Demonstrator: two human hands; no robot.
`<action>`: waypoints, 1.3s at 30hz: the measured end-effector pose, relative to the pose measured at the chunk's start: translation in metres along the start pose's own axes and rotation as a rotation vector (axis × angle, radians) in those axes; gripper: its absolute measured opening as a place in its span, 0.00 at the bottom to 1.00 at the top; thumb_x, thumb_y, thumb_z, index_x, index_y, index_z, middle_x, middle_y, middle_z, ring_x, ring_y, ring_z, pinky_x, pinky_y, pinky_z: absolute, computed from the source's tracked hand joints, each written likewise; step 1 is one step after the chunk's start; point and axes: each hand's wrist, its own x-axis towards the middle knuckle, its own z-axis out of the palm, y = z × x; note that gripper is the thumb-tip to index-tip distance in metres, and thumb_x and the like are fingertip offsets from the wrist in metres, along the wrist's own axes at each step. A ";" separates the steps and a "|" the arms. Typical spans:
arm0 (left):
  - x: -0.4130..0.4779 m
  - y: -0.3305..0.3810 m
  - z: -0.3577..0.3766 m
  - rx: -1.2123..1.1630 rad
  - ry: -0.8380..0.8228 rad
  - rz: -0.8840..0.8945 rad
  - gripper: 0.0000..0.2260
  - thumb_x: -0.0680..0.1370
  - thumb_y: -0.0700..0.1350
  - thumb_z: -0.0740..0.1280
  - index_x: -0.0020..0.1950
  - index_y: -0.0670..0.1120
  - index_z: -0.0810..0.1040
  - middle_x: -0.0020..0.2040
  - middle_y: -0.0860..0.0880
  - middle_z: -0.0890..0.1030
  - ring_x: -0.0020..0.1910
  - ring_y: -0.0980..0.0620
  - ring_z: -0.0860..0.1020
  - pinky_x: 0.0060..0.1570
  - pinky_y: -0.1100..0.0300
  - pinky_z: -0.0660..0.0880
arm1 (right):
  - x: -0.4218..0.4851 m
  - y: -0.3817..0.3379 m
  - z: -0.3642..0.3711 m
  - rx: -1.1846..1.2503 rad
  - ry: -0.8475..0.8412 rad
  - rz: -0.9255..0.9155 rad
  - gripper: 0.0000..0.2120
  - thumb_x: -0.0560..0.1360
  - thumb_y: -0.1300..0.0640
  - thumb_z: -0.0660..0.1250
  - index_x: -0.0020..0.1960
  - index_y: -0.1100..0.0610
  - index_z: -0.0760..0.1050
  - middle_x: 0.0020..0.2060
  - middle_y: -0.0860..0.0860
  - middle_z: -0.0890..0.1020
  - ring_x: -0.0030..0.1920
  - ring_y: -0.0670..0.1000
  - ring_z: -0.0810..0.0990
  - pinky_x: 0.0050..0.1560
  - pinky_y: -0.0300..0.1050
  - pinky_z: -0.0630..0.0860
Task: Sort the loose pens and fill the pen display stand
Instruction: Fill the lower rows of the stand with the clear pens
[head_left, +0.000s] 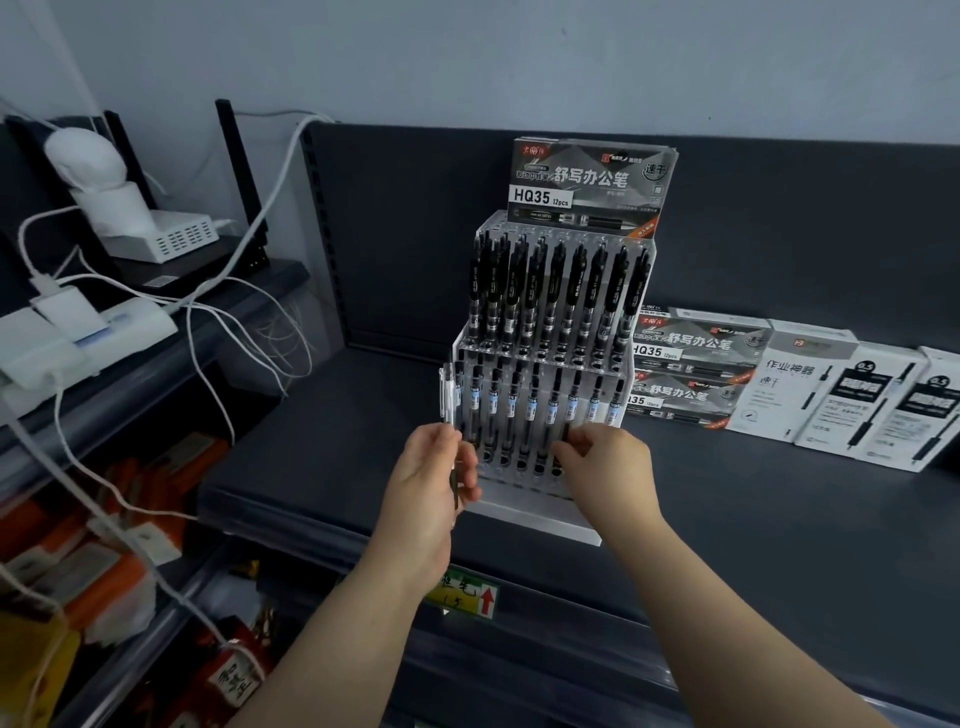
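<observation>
Now you are filling the front row of the pen display stand (543, 522) on the shelf (311, 441). Your right grip (608, 462) pinches a pen (571, 405) at its slot, while your left grip (441, 467) curls round spare pens (448, 400). Next, seat that pen fully and straight.

Stand (540, 519) clear; upper pens (576, 291) black, lower pens (531, 410) clear with pale-blue labels; shelf (779, 519) dark grey; right-edge boxes (841, 410) white.
</observation>
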 end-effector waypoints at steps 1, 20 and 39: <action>-0.001 -0.001 0.000 -0.006 0.009 -0.001 0.09 0.82 0.45 0.57 0.45 0.44 0.73 0.34 0.50 0.74 0.32 0.55 0.71 0.36 0.59 0.71 | 0.000 0.000 0.000 0.000 -0.001 0.000 0.06 0.75 0.57 0.66 0.44 0.59 0.79 0.32 0.49 0.77 0.31 0.43 0.73 0.28 0.35 0.66; -0.027 -0.008 0.013 -0.134 0.037 -0.100 0.06 0.80 0.41 0.62 0.49 0.42 0.77 0.42 0.48 0.78 0.43 0.53 0.77 0.46 0.55 0.78 | -0.039 -0.018 -0.026 0.314 -0.076 -0.056 0.02 0.74 0.56 0.68 0.45 0.54 0.78 0.34 0.46 0.79 0.35 0.44 0.77 0.32 0.31 0.70; 0.015 -0.026 0.025 0.538 -0.261 0.240 0.04 0.78 0.45 0.64 0.52 0.52 0.77 0.49 0.57 0.79 0.49 0.63 0.76 0.49 0.71 0.73 | -0.032 -0.018 -0.039 0.278 0.139 0.047 0.08 0.72 0.56 0.71 0.50 0.50 0.76 0.35 0.43 0.80 0.37 0.40 0.78 0.34 0.26 0.70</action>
